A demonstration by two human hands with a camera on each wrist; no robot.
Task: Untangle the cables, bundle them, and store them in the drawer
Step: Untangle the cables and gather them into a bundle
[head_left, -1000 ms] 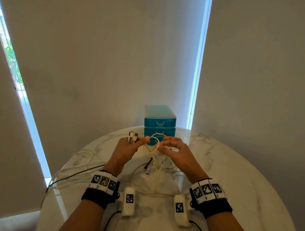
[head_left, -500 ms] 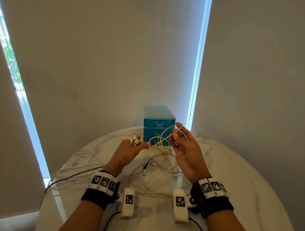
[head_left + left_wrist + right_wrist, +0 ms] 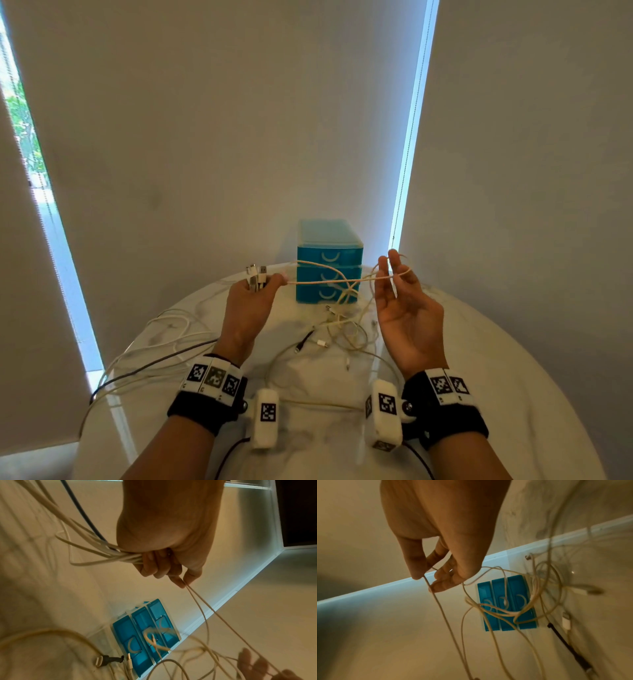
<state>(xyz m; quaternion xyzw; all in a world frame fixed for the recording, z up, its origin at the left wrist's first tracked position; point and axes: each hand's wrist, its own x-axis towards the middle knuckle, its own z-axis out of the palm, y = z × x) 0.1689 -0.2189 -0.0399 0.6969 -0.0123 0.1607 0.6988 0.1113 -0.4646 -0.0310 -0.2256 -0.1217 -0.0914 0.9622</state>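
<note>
My left hand (image 3: 255, 291) (image 3: 164, 566) grips a bunch of white cables, their plug ends (image 3: 256, 274) sticking up above the fist, and its thumb and forefinger pinch a cream cable (image 3: 329, 281) (image 3: 202, 609). That cream cable runs taut across to my right hand (image 3: 394, 277) (image 3: 433, 578), which is raised palm-up and pinches its loop between thumb and fingers. Below the hands a tangle of cream cables (image 3: 346, 325) (image 3: 513, 601) lies on the table. The blue three-drawer unit (image 3: 329, 263) (image 3: 145, 631) (image 3: 506, 603) stands behind, all drawers closed.
The round white marble table (image 3: 513, 394) stands in a wall corner. White cables and one dark cable (image 3: 147, 363) trail off its left edge. A black plug (image 3: 303, 342) (image 3: 109, 660) and a white plug (image 3: 322, 343) lie near the tangle.
My hands have moved apart. The right hand rose and swung right with the cream loop, pulling the cable taut in front of the drawers; the left hand shifted slightly left and up.
</note>
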